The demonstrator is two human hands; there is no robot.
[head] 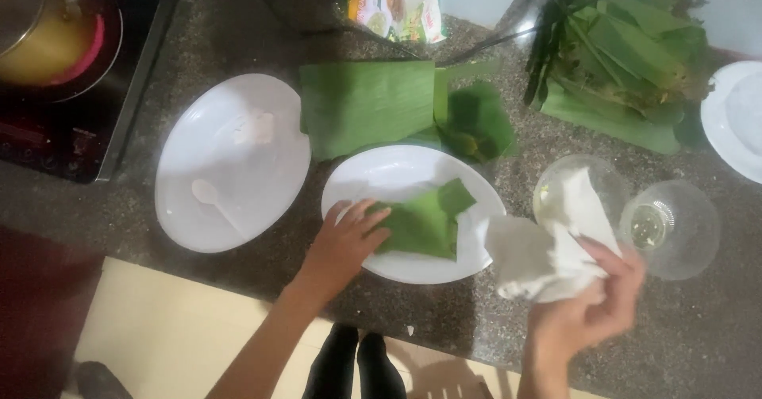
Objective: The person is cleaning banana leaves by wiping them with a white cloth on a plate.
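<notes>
The left hand [343, 244] is pressing down flat, its grip open, fingertips resting on the folded green leaf piece [425, 223] that is lying in the white oval plate [397, 177] on the desk [476, 320]. The right hand [591, 304] is closing its grip around a crumpled white cloth [548, 244], which is hanging just right of that plate, in front of two glass bowls [671, 228].
</notes>
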